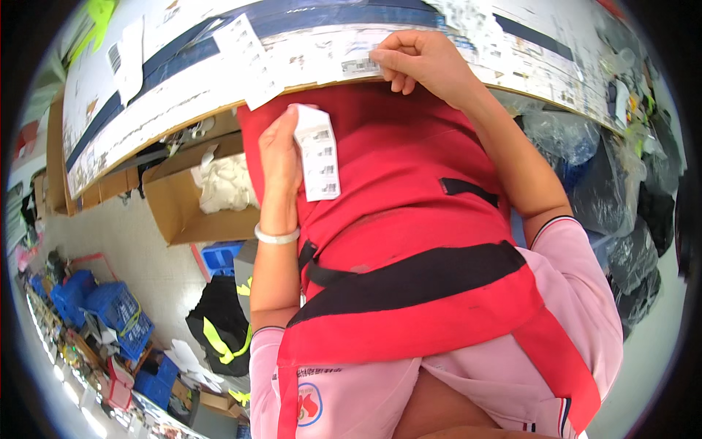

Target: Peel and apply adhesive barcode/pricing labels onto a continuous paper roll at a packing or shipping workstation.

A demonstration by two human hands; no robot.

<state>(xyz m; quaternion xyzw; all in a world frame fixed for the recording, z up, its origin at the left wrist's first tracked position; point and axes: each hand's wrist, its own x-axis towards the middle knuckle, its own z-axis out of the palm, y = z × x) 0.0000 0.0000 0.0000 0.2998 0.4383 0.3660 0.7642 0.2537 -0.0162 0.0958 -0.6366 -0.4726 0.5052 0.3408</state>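
We grip a label strip (pixel 320 157) in our left hand (pixel 281 157), at our red apron (pixel 409 219). Right hand (pixel 424 62) pinches a sticker (pixel 362 67) on the desk (pixel 183 80) edge. Cardboard box (pixel 175 208) sits below-left.

white label strip (pixel 319 154) – left hand | small label (pixel 360 66) – table edge | open brown carton (pixel 179 197) – below

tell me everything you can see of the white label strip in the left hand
The white label strip is a narrow paper piece printed with small dark blocks in a column. It stands roughly upright, its top edge slightly folded. The left hand pinches its left edge; the rest juts out free in front of the red apron, just below the table's edge. It looks flat and untorn.
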